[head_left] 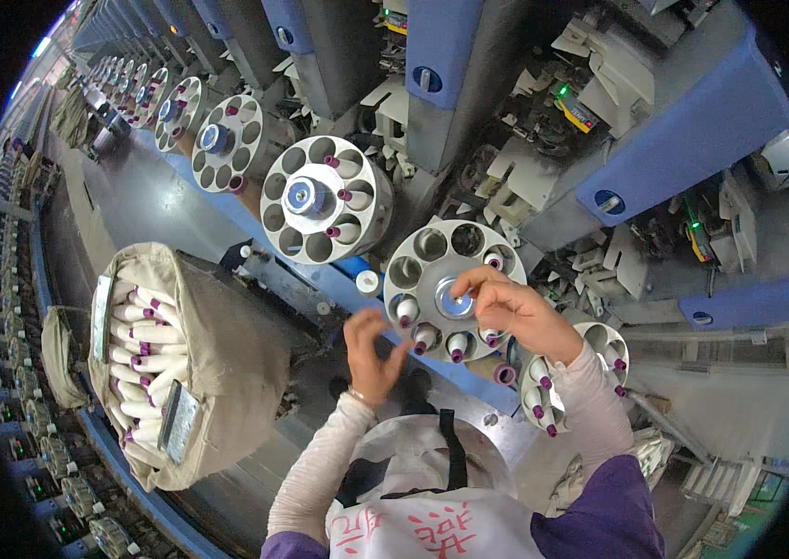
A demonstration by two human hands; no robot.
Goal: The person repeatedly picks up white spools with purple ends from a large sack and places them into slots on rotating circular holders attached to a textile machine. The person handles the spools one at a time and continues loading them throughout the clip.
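A round white bobbin magazine (441, 270) with a ring of holes stands in front of me. White yarn bobbins with purple tips, such as the bobbin (457, 345), sit in its near holes, while several far-left holes look empty. Over the silver and blue hub (453, 300) is my right hand (517, 312), its fingers bent together; any thread between them is too fine to see. My left hand (376, 356) hovers at the magazine's left edge, fingers curved and apart, holding nothing.
On the left stands a beige canvas bag (236, 363) full of purple-tipped bobbins. Similar magazines (324, 200) line the machine toward the far left, and another magazine (590, 359) is beside my right forearm. Blue machine housings (674, 130) rise behind. A blue rail (478, 384) runs below.
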